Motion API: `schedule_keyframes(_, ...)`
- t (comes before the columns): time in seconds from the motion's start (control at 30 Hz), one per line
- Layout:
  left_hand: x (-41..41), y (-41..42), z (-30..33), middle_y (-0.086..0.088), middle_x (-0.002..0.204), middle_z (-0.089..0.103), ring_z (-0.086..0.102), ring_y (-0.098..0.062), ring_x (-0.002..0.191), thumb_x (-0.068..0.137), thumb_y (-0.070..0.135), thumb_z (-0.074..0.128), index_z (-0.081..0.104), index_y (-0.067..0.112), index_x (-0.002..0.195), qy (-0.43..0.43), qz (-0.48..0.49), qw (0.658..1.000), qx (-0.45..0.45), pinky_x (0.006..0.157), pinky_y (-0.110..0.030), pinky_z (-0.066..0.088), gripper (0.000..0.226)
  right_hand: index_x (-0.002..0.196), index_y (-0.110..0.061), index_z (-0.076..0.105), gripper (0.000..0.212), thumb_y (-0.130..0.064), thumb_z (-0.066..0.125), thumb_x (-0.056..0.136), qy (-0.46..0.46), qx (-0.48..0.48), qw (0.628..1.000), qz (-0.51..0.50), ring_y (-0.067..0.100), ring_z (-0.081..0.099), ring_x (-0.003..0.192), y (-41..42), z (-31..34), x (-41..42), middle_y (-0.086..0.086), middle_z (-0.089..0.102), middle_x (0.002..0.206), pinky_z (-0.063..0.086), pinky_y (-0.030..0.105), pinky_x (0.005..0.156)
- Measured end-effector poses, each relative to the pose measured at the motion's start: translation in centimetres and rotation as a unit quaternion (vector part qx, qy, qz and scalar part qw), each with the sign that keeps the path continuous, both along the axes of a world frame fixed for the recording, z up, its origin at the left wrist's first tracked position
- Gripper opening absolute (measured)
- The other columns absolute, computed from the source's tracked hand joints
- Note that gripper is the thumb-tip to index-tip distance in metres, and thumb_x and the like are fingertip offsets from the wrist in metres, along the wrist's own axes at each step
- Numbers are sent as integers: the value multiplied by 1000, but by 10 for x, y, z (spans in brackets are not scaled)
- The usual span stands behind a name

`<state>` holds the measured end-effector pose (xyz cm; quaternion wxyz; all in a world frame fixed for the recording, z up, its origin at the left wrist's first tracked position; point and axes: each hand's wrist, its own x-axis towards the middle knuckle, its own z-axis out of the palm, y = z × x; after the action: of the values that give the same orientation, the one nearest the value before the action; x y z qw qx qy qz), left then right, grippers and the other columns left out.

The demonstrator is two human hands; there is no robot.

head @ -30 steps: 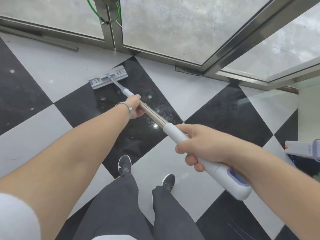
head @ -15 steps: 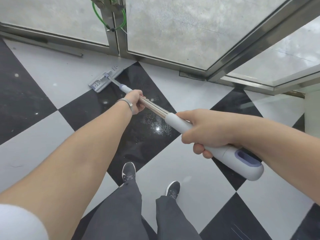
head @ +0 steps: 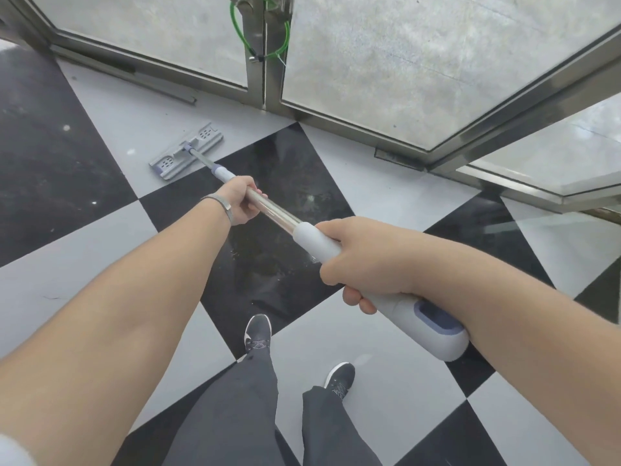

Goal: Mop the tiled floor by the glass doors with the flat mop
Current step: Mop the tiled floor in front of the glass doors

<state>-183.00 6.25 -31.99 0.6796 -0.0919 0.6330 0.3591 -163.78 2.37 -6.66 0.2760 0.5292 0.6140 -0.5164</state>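
The flat mop has a grey rectangular head [head: 186,151] lying flat on a white tile, close to the glass doors [head: 386,52]. Its metal pole [head: 275,210] runs back toward me into a thick white handle [head: 433,327]. My left hand [head: 240,201] grips the pole low down, just behind its white collar. My right hand [head: 368,264] grips the white handle near its upper end. The black tile [head: 279,257] under the pole looks wet and shiny.
The floor is black and white diamond tiles. Steel door frames [head: 265,92] run along the top, with a green cable [head: 235,25] looped at the middle post. An open glass door leaf [head: 537,156] stands at the right. My two feet [head: 257,332] are at the bottom centre.
The mop head has slid left from the black tile onto the white tile and turned at an angle. Both hands kept their grip, and my view shifted left.
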Motion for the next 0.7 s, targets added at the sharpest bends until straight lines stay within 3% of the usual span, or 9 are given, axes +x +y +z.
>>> schedule_keyframes(0.13,20,5,-4,0,58,47,56,-9,37,88,6,42,41,12,73,-11,-9,1000,-5,33,-14,33,16,107,-21,52,23,-12,48,87,-6,4,1000,-14,18,50,37,-1,-2,20,0,58,53,45,20,47)
schedule_keyframes(0.3,67,16,-7,-1,65,52,59,-10,39,91,9,40,44,10,81,-18,-95,995,-1,31,-13,36,10,117,-25,53,34,-11,48,86,-31,2,998,-58,20,51,40,-8,1,63,2,57,57,48,27,52)
schedule_keyframes(0.43,116,24,-5,-2,76,58,63,-12,68,94,15,42,44,10,93,-26,-174,984,-3,38,-15,45,6,125,-27,50,41,-11,49,87,-62,7,995,-80,21,52,44,-15,16,103,5,59,62,49,31,53)
schedule_keyframes(0.53,152,25,0,-1,80,52,59,-15,86,95,17,42,40,12,96,-31,-204,978,4,44,-17,45,6,125,-29,50,42,-11,48,87,-79,16,993,-87,23,53,45,-25,27,127,4,59,59,50,32,54)
schedule_keyframes(0.6,176,20,4,-1,82,49,57,-15,85,95,17,41,38,11,100,-34,-221,975,6,39,-15,42,8,122,-31,50,40,-11,48,87,-88,18,991,-98,23,52,43,-35,33,142,4,58,57,49,31,52)
schedule_keyframes(0.7,204,4,9,-3,85,50,55,-12,66,94,17,40,38,11,104,-31,-249,968,-3,34,-12,38,12,119,-29,51,38,-10,48,87,-86,9,989,-122,22,53,44,-56,39,162,7,59,63,47,27,46)
